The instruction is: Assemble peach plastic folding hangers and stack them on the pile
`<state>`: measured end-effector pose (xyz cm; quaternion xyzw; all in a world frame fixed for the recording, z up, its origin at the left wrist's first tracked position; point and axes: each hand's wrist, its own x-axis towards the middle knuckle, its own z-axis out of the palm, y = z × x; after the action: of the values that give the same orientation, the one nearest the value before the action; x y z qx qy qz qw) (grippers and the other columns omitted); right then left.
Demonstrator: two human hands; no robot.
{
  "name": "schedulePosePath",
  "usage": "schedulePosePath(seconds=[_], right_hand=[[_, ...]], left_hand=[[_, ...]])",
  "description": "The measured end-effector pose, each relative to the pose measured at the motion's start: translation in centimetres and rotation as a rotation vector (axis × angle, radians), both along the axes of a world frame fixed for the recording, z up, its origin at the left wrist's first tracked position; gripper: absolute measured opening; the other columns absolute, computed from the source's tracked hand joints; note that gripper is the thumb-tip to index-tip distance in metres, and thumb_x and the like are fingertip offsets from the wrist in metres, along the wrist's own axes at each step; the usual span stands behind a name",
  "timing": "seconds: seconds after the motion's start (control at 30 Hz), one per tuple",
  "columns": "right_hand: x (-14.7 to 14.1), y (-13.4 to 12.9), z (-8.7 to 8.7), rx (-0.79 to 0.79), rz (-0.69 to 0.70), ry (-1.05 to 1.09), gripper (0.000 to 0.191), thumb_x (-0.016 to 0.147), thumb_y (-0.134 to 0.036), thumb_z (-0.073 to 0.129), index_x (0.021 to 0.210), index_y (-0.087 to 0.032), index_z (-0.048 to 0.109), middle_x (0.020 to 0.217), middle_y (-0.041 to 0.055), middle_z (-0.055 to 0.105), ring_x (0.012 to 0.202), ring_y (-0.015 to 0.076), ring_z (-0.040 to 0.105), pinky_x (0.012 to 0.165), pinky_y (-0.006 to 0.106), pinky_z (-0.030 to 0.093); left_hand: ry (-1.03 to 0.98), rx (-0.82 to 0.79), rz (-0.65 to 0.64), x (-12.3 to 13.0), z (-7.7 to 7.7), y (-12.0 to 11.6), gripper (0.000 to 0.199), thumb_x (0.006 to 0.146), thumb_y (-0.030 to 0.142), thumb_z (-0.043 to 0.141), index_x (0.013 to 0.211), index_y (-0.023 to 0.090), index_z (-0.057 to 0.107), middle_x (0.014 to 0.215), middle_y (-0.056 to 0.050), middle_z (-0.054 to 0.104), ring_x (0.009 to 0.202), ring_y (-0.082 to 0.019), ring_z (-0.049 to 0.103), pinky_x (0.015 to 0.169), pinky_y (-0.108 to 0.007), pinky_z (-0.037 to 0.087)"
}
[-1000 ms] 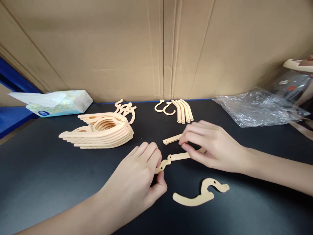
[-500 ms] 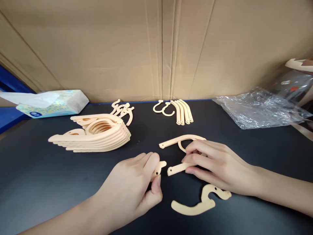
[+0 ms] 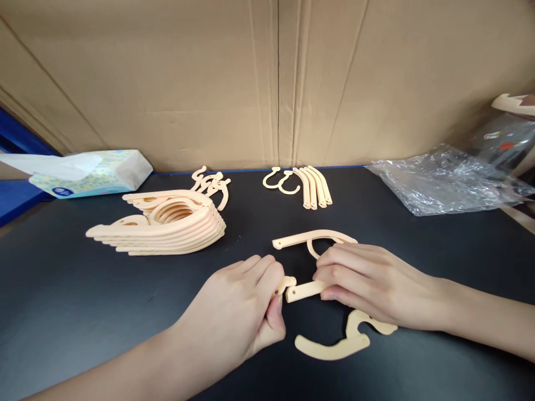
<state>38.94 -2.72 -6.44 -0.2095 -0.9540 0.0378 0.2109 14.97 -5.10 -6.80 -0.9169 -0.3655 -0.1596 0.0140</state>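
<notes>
Pinched between the thumb and curled fingers of my left hand (image 3: 240, 306) is a small cream plastic hanger piece (image 3: 287, 282); its rounded tip sticks out and most of it is hidden. That tip meets, or nearly meets, the end of the lower arm of a folding hanger (image 3: 303, 291). My right hand (image 3: 371, 281) grips this hanger from the right, covering its middle, while its upper arm (image 3: 309, 238) shows behind the fingers. Below my right hand lies a loose curved hanger part (image 3: 332, 350) on the black table (image 3: 234, 367).
A stack of cream hanger parts (image 3: 196, 231) sits at left, with several small pieces (image 3: 211, 184) behind it. Two hooks (image 3: 288, 188) and several slim arms (image 3: 311, 189) lie at the back. A tissue pack (image 3: 96, 172), clear plastic bag (image 3: 434, 184) and cardboard wall (image 3: 188, 83) border the table.
My left hand has moved right, bringing its piece up to the end of the hanger's lower arm. My right hand keeps its grip, nearly still.
</notes>
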Motion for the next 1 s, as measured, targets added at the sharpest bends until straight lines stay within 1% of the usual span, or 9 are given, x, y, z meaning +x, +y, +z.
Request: schedulePosePath(seconds=[0.13,0.23,0.33,0.43,0.53,0.6,0.67,0.8,1.0], right_hand=[[0.09,-0.17,-0.14,0.049,-0.012,-0.010,0.030,0.103,-0.023,0.038,0.089,-0.014,0.062,0.084,0.0055,0.064,0.073,0.0138,0.061,0.065,0.026,0.049],[0.06,-0.20,-0.13,0.118,-0.018,-0.008,0.030,0.103,-0.020,0.038,0.087,-0.014,0.062,0.084,0.0054,0.065,0.070,0.0129,0.060,0.062,0.025,0.048],[0.01,-0.18,-0.05,0.143,-0.025,-0.008,0.031,0.103,-0.020,0.037,0.085,-0.015,0.062,0.084,0.0044,0.065,0.067,0.0112,0.058,0.059,0.023,0.047],[0.07,-0.19,0.00,0.158,-0.043,-0.010,0.031,0.103,-0.020,0.037,0.085,-0.016,0.061,0.083,0.0036,0.065,0.064,0.0106,0.057,0.057,0.023,0.047],[0.16,-0.23,0.01,0.173,-0.048,-0.012,0.030,0.103,-0.021,0.037,0.085,-0.016,0.061,0.083,0.0036,0.066,0.063,0.0112,0.058,0.057,0.024,0.046],[0.17,-0.22,-0.01,0.179,-0.045,-0.010,0.030,0.103,-0.020,0.038,0.085,-0.016,0.061,0.082,0.0035,0.066,0.063,0.0112,0.059,0.056,0.024,0.045],[0.17,-0.19,-0.04,0.184,-0.039,-0.006,0.029,0.103,-0.020,0.038,0.085,-0.015,0.061,0.081,0.0035,0.066,0.063,0.0111,0.060,0.056,0.024,0.045],[0.14,-0.12,-0.12,0.184,-0.036,-0.005,0.029,0.103,-0.020,0.038,0.085,-0.016,0.060,0.081,0.0037,0.066,0.064,0.0114,0.061,0.056,0.024,0.044],[0.01,-0.09,-0.03,0.180,-0.029,-0.035,0.034,0.103,-0.019,0.035,0.077,-0.016,0.056,0.079,0.0036,0.065,0.060,0.0106,0.057,0.054,0.024,0.041]], left_hand=[[-0.013,-0.010,0.021,0.29,0.15,-0.04,0.019,0.081,0.009,0.031,0.069,0.023,0.030,0.060,0.004,0.040,0.051,-0.014,0.040,0.049,-0.027,0.028],[-0.041,-0.046,0.012,0.20,0.24,-0.06,0.019,0.085,0.010,0.030,0.071,0.023,0.030,0.062,0.003,0.042,0.053,-0.014,0.040,0.050,-0.027,0.028],[-0.040,-0.105,-0.016,0.04,0.43,-0.17,0.017,0.086,0.012,0.032,0.073,0.022,0.031,0.065,0.003,0.044,0.056,-0.014,0.041,0.052,-0.027,0.029],[-0.027,-0.124,-0.027,-0.04,0.60,-0.34,0.014,0.083,0.013,0.036,0.074,0.023,0.031,0.066,0.004,0.044,0.056,-0.014,0.042,0.052,-0.027,0.028],[-0.017,-0.098,-0.015,-0.08,0.54,-0.37,0.012,0.081,0.014,0.039,0.076,0.023,0.032,0.067,0.004,0.044,0.056,-0.015,0.044,0.051,-0.026,0.029],[-0.016,-0.081,-0.017,-0.14,0.35,-0.26,0.013,0.085,0.019,0.042,0.078,0.023,0.032,0.066,0.004,0.045,0.055,-0.014,0.045,0.050,-0.026,0.029],[-0.016,-0.069,-0.035,-0.20,0.08,-0.07,0.018,0.093,0.026,0.043,0.079,0.023,0.032,0.065,0.006,0.045,0.052,-0.013,0.045,0.048,-0.025,0.028],[-0.014,-0.009,-0.053,-0.20,-0.24,0.20,0.028,0.104,0.037,0.029,0.079,0.023,0.033,0.061,0.007,0.045,0.043,-0.011,0.043,0.043,-0.024,0.025],[0.063,0.032,-0.070,-0.08,0.39,0.06,0.036,0.105,0.040,0.019,0.078,0.022,0.034,0.057,0.007,0.047,0.040,-0.010,0.047,0.040,-0.023,0.026]])
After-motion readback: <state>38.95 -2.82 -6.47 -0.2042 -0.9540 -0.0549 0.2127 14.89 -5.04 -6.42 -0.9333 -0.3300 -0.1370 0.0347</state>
